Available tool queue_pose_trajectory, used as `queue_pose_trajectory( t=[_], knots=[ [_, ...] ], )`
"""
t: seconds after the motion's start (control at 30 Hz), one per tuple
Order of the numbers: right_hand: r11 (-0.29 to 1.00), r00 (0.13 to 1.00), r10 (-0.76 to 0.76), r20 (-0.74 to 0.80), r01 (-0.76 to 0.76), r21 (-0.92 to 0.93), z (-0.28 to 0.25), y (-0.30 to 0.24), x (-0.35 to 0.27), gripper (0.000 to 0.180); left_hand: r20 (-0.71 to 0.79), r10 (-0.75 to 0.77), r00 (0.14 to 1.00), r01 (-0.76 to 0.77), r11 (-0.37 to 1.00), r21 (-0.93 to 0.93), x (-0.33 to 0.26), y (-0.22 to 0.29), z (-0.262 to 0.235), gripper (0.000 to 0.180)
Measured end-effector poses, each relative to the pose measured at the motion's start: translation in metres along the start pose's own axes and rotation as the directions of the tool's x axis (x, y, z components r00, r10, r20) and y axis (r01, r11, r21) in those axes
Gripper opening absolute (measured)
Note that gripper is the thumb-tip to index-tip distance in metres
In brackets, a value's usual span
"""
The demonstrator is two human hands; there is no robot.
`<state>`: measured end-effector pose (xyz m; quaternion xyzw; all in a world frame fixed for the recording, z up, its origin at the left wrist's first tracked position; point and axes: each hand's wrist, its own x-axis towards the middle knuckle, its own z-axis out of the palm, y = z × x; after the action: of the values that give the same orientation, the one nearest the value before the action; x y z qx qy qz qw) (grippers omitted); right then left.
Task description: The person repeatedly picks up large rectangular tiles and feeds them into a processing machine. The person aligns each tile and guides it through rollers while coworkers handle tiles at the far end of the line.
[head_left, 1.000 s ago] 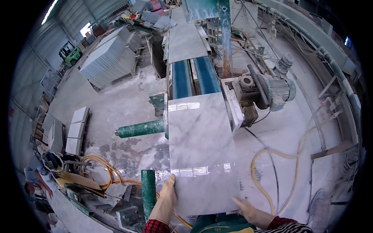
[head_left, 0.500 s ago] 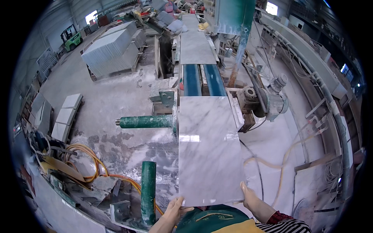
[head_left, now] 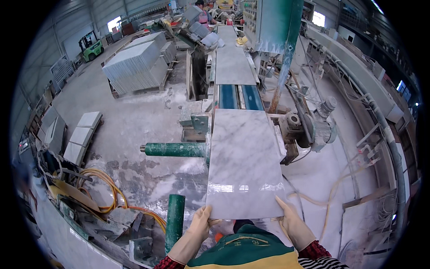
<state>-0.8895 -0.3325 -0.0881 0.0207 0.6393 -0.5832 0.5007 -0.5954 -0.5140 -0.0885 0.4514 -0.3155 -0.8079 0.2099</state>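
Note:
A polished white marble slab [head_left: 246,157] with grey veins stretches in front of me, its far end over the blue belts [head_left: 227,97] of a conveyor. My left hand [head_left: 200,224] grips the near left corner, thumb on top and fingers partly hidden beneath. At the near right corner, my right hand [head_left: 291,222] holds the slab likewise, thumb along its upper face. Farther along the line lies a second grey-white slab [head_left: 235,62], with a short stretch of bare belt between the two.
Left of the slab, a green roller [head_left: 174,154] juts sideways and a green post [head_left: 175,215] stands upright. A motor [head_left: 322,127] sits to the right. Orange hoses [head_left: 112,184] coil at lower left. Stacked slabs [head_left: 134,67] and a green forklift [head_left: 91,48] are farther back.
The held slab has moved away from me along the conveyor, narrowing the bare belt before the second slab. Both hands have travelled forward with it. The view has tilted slightly upward.

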Motion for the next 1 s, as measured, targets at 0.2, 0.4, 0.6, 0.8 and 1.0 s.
queue_pose_trajectory(
  t=[0.2,0.4,0.6,0.8,1.0],
  knots=[
    [0.993,0.997,-0.066,-0.033,0.062,-0.097,0.023,-0.041,0.071,0.055,-0.067,0.052,0.996,-0.051,0.999,0.012,0.075,0.021,0.010,0.043],
    [0.997,0.999,-0.019,-0.027,0.016,-0.079,0.032,-0.072,0.144,0.056,-0.186,0.051,0.981,-0.043,0.998,0.045,0.136,0.053,0.045,0.040],
    [0.996,0.999,0.007,0.046,-0.003,-0.089,0.051,-0.118,0.173,0.071,-0.252,0.126,0.959,-0.122,0.992,0.031,0.188,0.070,0.063,0.041],
    [0.996,0.998,-0.044,0.048,0.047,-0.070,0.050,-0.130,0.213,0.075,-0.259,0.071,0.963,-0.053,0.996,0.075,0.211,0.099,0.081,0.039],
    [0.990,1.000,-0.024,-0.010,0.022,-0.138,0.062,-0.148,0.210,0.070,-0.307,0.059,0.950,-0.036,0.996,0.081,0.229,0.097,0.083,0.042]
  ],
)
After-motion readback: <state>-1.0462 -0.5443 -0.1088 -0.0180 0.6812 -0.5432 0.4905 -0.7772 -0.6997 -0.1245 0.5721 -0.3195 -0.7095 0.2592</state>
